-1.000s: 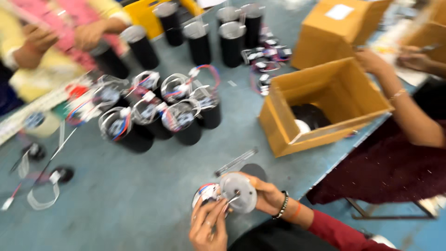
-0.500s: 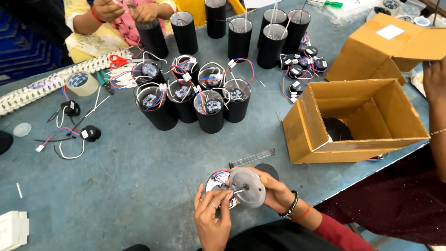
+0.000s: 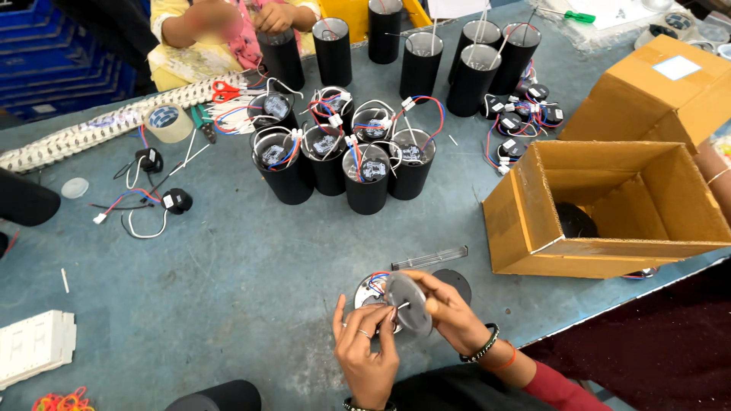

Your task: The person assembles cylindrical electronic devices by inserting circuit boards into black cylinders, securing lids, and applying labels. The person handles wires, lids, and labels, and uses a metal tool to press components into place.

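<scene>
At the table's near edge my right hand [image 3: 451, 310] holds a round grey metal plate [image 3: 409, 304] tilted on edge. My left hand [image 3: 364, 349] pinches a thin white pin at the plate's centre. Behind the plate lies a small round unit with red, blue and white wires [image 3: 371, 288]. A black disc [image 3: 457, 281] lies just right of my right hand. A clear plastic strip [image 3: 430, 257] rests on the table a little beyond both hands.
A cluster of black cylinders [image 3: 335, 156] with wired tops stands mid-table; more cylinders [image 3: 457, 57] stand behind. An open cardboard box [image 3: 609, 205] sits at right, a closed one [image 3: 655, 87] beyond it. Another person [image 3: 221, 30] works opposite. Tape roll [image 3: 167, 122], scissors [image 3: 225, 91], loose wired parts [image 3: 164, 202] lie left.
The view has swung and steadied, bringing the table's left side in. My hands stay on the plate, with the left fingers closing in on its centre pin.
</scene>
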